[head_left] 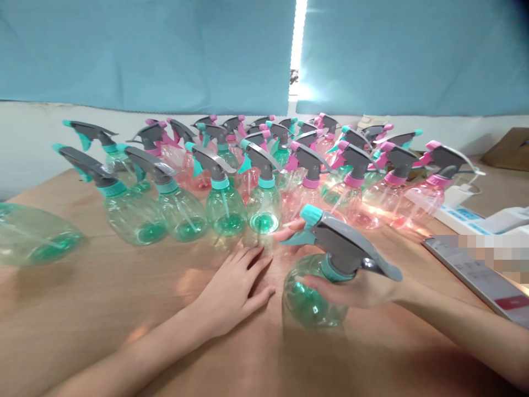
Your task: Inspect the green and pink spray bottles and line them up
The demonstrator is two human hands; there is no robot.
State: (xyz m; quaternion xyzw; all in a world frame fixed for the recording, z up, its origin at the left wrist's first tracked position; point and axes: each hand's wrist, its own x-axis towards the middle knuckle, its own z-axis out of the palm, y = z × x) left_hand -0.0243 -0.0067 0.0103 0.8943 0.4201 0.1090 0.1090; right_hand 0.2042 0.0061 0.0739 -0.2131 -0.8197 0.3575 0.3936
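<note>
A green spray bottle (303, 300) with a grey and teal trigger head is gripped around its neck by my right hand (359, 292). The bottle leans a little, and its foot is close to the table. My left hand (235, 292) lies flat on the wooden table (198, 353), fingers spread, holding nothing. Just beyond its fingertips stands another green spray bottle (264, 207) with a teal collar. Beside that one is a similar green spray bottle (226, 207). Pink spray bottles (308, 190) stand behind the held bottle.
Several rows of green and pink spray bottles fill the table's far side. A green bottle (37, 237) is cut off at the left edge. To the right lie a phone-like flat device (475, 281) and a white power strip (465, 218). Blue curtains (144, 55) hang behind.
</note>
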